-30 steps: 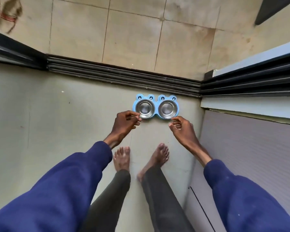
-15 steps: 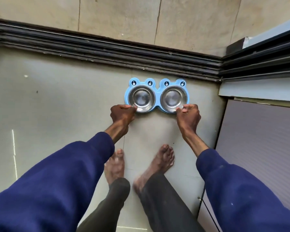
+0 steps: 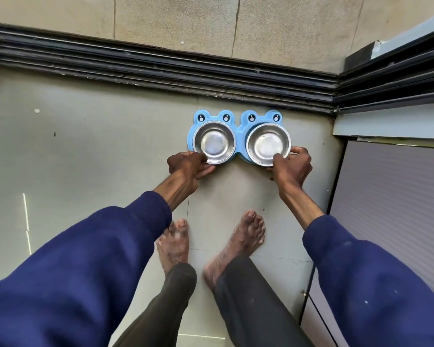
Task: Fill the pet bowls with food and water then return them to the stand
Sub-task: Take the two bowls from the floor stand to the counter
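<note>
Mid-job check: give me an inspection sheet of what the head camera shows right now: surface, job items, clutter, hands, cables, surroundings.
Surface: grey floor; the blue stand lies on it close to the door track.
Job's things: left bowl and right bowl, both steel and both look empty; the right bowl seems tipped up out of its seat.
Clutter: one small white speck on the floor.
Grippers: left hand pinches the left bowl's near rim; right hand grips the right bowl's near rim.
Cables: nothing seen.
Surroundings: beige tiles beyond the track, a grey panel at right, the person's bare feet below the stand.
</note>
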